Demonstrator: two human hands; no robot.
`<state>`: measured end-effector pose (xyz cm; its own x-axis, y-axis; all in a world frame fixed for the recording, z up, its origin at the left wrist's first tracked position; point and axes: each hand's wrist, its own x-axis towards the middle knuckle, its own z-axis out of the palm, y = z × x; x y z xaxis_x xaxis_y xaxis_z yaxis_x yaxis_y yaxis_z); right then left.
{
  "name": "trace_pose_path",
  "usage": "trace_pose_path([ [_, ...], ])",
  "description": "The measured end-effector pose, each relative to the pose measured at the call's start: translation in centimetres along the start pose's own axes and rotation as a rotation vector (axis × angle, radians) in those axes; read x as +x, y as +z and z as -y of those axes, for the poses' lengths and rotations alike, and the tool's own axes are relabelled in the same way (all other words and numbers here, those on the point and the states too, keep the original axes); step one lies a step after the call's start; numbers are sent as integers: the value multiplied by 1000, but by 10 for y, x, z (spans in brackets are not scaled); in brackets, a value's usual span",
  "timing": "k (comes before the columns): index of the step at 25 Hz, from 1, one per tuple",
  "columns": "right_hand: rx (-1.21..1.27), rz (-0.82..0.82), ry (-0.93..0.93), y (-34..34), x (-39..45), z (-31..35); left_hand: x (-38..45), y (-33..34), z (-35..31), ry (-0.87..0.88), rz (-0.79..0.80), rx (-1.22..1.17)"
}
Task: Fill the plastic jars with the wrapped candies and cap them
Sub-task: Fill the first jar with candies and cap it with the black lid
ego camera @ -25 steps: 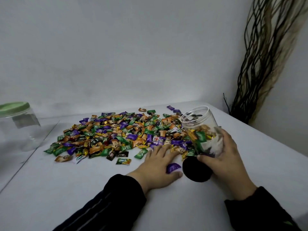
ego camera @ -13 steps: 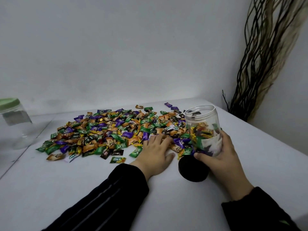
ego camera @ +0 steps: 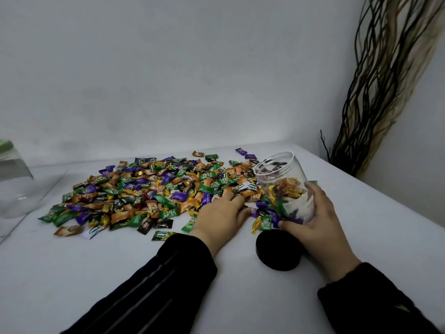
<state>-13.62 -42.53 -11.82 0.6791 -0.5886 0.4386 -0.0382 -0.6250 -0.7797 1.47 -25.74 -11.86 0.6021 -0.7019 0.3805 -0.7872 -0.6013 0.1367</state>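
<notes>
A wide pile of wrapped candies [ego camera: 154, 191] in green, purple, orange and dark wrappers covers the middle of the white table [ego camera: 120, 266]. My right hand [ego camera: 315, 220] grips a clear plastic jar [ego camera: 284, 182], tilted left with its mouth open, partly filled with candies. My left hand [ego camera: 222, 213] lies palm down on the near right edge of the pile, its fingers spread over candies. A black lid [ego camera: 277, 251] lies flat on the table just in front of the jar, partly behind my right wrist.
A second clear jar [ego camera: 12, 179] with a green lid stands at the far left edge. Dry dark branches [ego camera: 385, 92] lean in the right corner behind the table. A grey wall runs along the table's far side.
My left hand has slid forward from the bare table onto the pile's edge, and the purple candy under it is no longer seen. The jar has stayed in my right hand, still tilted.
</notes>
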Motion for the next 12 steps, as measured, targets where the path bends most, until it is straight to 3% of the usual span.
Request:
trace_pose_path([
  [3, -66, 23, -51, 1, 3, -1, -2, -7, 6, -194, -234, -277],
  [8, -163, 53, -132, 3, 2, 2, 17, -41, 9, -452, -545, -961],
  [12, -251, 66, -193, 10, 2, 4, 39, -76, -20, -480, -614, -1288],
])
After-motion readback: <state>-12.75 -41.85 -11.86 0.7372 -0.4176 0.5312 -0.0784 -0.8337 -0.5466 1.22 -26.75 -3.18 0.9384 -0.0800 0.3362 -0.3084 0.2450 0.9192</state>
